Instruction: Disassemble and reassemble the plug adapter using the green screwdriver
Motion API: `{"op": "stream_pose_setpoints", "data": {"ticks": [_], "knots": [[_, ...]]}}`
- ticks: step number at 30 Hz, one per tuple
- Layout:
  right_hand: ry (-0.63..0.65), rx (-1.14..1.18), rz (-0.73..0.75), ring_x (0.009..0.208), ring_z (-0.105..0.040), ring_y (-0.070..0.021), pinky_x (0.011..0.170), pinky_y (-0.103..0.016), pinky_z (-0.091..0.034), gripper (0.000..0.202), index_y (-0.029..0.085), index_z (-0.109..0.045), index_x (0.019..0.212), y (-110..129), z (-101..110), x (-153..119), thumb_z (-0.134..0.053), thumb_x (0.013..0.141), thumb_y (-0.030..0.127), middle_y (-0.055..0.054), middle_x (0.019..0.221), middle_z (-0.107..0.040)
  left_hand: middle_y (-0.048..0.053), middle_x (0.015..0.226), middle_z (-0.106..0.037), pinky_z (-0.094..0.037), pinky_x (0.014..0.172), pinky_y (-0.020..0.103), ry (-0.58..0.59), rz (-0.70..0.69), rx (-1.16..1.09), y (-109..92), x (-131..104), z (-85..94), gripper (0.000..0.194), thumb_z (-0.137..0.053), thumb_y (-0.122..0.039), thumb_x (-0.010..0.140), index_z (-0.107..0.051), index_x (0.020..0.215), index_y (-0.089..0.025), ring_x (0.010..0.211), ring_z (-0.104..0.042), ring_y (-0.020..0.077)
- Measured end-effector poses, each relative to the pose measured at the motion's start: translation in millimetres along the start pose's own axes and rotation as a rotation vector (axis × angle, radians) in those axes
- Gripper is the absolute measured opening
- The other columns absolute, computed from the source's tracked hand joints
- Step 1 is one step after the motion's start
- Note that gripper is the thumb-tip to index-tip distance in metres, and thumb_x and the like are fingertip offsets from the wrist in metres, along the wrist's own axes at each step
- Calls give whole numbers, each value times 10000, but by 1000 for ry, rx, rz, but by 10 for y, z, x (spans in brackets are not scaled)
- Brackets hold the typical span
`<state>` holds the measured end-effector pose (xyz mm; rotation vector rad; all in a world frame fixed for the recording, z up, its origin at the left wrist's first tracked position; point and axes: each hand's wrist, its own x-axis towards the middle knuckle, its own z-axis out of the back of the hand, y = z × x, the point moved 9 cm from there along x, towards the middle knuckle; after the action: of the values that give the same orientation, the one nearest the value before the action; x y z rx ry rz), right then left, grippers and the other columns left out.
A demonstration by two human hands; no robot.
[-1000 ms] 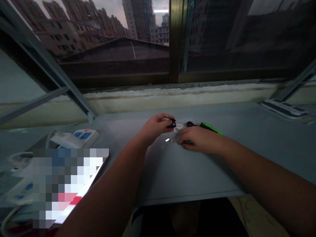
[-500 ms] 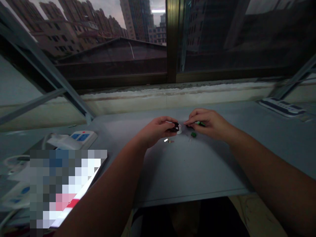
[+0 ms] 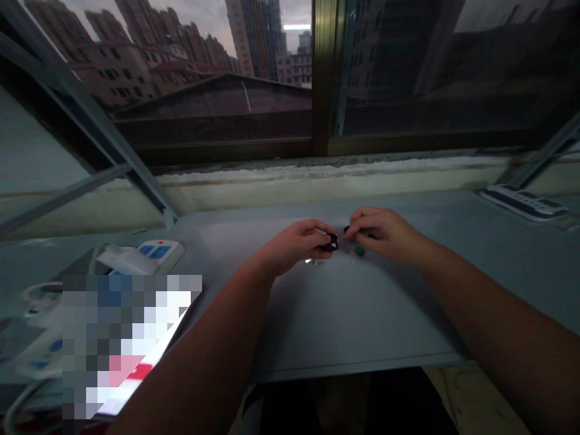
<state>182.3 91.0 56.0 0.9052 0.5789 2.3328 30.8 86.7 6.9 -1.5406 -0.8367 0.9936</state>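
My left hand point(image 3: 296, 244) pinches a small black part point(image 3: 331, 241) over the middle of the grey table point(image 3: 344, 314). My right hand point(image 3: 383, 234) is curled just to its right, fingertips close to a small dark piece point(image 3: 347, 229); whether it grips that piece is unclear in the dim light. A small green bit point(image 3: 359, 250) lies on the table under the right hand. A small shiny metal piece point(image 3: 310, 261) lies below my left hand's fingers.
A white power strip with blue sockets point(image 3: 149, 254) sits at the left, with more strips and cables point(image 3: 31, 326) near the left edge. Another power strip point(image 3: 521, 202) lies at the far right. A window sill point(image 3: 317, 175) runs behind the table.
My right hand lifted off the table near the white round piece, moved up and right to the dark piece, then drew closer to my left hand. The green tool and the white piece are out of sight.
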Motion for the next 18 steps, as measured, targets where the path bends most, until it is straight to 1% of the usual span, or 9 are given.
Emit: {"op": "stream_pose_setpoints", "data": {"ticks": [3,5,7,9,13,16,18], "knots": [[-5,47,-10,824,-673,-170,711,-305,-554,163,235,-800,1006,7,-8,-4,-665,922,198,-60,949,-655,62,926,-714,-580,786,292,13,2,-7,2,-7,-4,153,-726,-149,860,-711,1011,-130,775,-696,122],[-23,133,-35,889,-705,-177,769,-317,-600,212,260,-779,1115,-7,-12,-15,-660,942,232,-77,1084,-642,61,927,-715,-582,786,292,12,-4,-15,-4,-7,3,153,-728,-144,856,-710,1007,-130,774,-700,123],[-46,215,-72,933,-725,-180,793,-322,-631,259,284,-755,1189,-33,-17,-28,-657,951,260,-93,1223,-601,61,927,-716,-584,797,291,0,-13,-23,-11,-2,18,136,-724,-134,856,-709,992,-128,782,-701,122],[-71,238,-98,925,-732,-177,779,-319,-645,269,285,-752,1199,-54,-11,-37,-672,943,278,-98,1266,-570,64,923,-716,-584,798,287,-10,-18,-28,-12,4,27,122,-722,-131,858,-708,979,-127,787,-699,121],[-84,181,-117,870,-711,-176,747,-317,-635,166,251,-797,1038,-84,9,-28,-704,904,279,-83,1098,-598,71,935,-722,-585,787,283,0,-19,-31,-10,8,18,148,-750,-138,840,-710,982,-127,793,-696,123],[-37,112,-87,836,-693,-183,725,-321,-595,118,237,-800,922,-61,-4,-7,-690,882,222,-66,969,-643,71,930,-724,-587,793,284,-4,-20,-28,-11,6,20,152,-756,-143,833,-711,977,-124,798,-696,125],[-14,80,-61,819,-687,-182,720,-321,-562,124,224,-788,900,-24,-7,6,-669,884,193,-61,933,-673,68,925,-723,-587,792,282,-2,-25,-31,-14,4,19,159,-762,-147,828,-709,976,-124,798,-696,124]]}}
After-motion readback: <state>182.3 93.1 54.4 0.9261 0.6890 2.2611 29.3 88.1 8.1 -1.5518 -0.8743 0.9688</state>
